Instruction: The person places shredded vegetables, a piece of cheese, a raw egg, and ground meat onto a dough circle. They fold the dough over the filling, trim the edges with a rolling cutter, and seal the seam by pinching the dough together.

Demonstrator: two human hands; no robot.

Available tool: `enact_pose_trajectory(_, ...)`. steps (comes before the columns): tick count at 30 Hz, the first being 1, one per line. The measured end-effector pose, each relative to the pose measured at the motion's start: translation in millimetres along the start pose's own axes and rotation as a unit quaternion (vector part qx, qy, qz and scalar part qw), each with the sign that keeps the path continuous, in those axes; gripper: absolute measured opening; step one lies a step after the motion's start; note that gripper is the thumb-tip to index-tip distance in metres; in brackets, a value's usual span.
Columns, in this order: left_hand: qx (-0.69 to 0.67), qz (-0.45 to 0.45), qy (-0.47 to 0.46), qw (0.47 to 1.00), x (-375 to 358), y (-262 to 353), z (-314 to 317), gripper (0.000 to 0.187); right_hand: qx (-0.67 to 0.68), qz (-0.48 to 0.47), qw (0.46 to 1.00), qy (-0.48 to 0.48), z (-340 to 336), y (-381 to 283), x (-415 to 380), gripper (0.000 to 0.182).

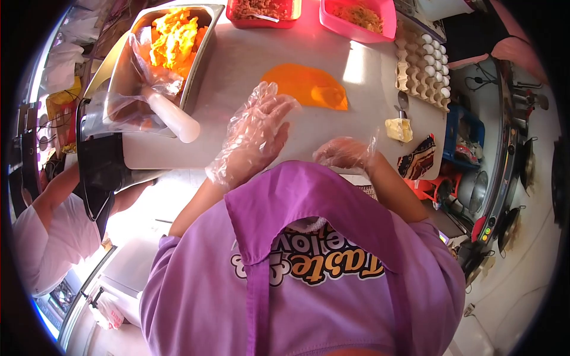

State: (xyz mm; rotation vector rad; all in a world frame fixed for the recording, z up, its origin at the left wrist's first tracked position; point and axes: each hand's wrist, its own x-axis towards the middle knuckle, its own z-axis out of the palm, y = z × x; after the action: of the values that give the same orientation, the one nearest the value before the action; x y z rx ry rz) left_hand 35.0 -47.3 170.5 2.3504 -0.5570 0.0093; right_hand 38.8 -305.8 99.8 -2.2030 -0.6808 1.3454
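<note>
An orange sheet of dough point(303, 83), folded into a half-round with a bulge at its right side, lies flat on the metal worktable point(231, 53). My left hand point(252, 133), in a clear plastic glove, is held just to the near left of the dough, fingers stretched out and nothing in them. Gloved the same way, my right hand point(344, 152) is at the table's near edge in front of the apron. Its fingers bend downward and are partly hidden. A pale rolling pin point(173, 115) leans on the metal pan's near end among clear plastic sheets.
At left, a deep metal pan point(208, 44) contains orange dough point(172, 41). Pink tubs of filling point(358, 29) stand at the back. An egg tray point(409, 65) with several eggs, butter point(399, 129) with a spatula, and a patterned packet point(419, 159) line the right. Another person's arm point(56, 190) is at left.
</note>
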Motion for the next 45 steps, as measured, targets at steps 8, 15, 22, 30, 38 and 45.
enact_pose_trajectory(8,0.17,-0.105,-0.361,0.911,-49.0,-52.9,76.6,0.057,0.079,0.016,0.993,-0.084,8.1,32.4,21.2,0.033)
enact_pose_trajectory(15,-0.014,-0.15,-0.19,0.97,2.4,-69.7,64.8,0.043,0.243,-0.154,0.868,0.406,-43.8,52.1,91.5,0.049)
enact_pose_trajectory(22,0.018,0.018,-0.026,0.999,60.6,-122.7,116.6,0.044,0.065,-0.088,0.884,0.455,-37.1,62.0,109.8,0.061)
enact_pose_trajectory(30,-0.2,-0.013,-0.014,0.98,54.1,-138.1,127.3,0.047,0.217,-0.095,0.903,0.357,-53.1,45.7,93.3,0.07)
enact_pose_trajectory(38,-0.465,-0.226,-0.163,0.84,76.5,-105.6,85.7,0.056,0.22,-0.118,0.907,0.339,-68.8,42.8,88.4,0.072)
enact_pose_trajectory(45,-0.07,0.078,-0.068,0.992,86.7,-119.9,135.5,0.056,0.035,-0.021,0.938,0.345,-54.0,53.9,111.2,0.078)
